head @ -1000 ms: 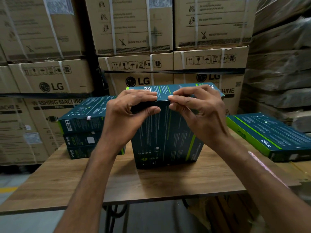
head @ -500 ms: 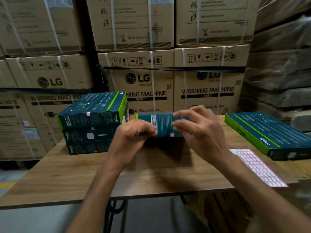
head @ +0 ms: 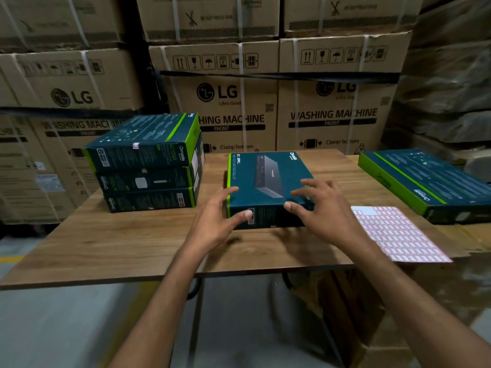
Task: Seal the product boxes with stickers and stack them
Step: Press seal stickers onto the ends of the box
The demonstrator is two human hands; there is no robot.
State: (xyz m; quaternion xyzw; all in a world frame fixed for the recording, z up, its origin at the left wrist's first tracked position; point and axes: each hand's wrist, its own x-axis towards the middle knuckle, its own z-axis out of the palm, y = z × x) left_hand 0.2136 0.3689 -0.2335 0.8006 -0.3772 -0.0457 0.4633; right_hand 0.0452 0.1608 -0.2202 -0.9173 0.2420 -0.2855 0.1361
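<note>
A dark teal product box (head: 265,176) with green edges lies flat on the wooden table (head: 119,240), picture side up. My left hand (head: 215,221) is at its near left corner, with the thumb on the near side face and straight fingers at the top edge. My right hand (head: 321,211) lies over the near right part, fingers spread on the top and thumb at the near edge. A stack of three like boxes (head: 148,166) stands to the left; a small sticker shows on the top one's side. A sheet of red-bordered stickers (head: 396,235) lies at the right.
Another teal box (head: 425,179) lies flat at the table's far right, beyond the sticker sheet. Large strapped washing-machine cartons (head: 225,102) form a wall right behind the table. An open brown carton (head: 345,309) sits on the floor under the table's right side.
The box stood upright on its end with both hands pressing its top edge. It has been tipped down and laid flat on the table, and my fingers have loosened around its near end.
</note>
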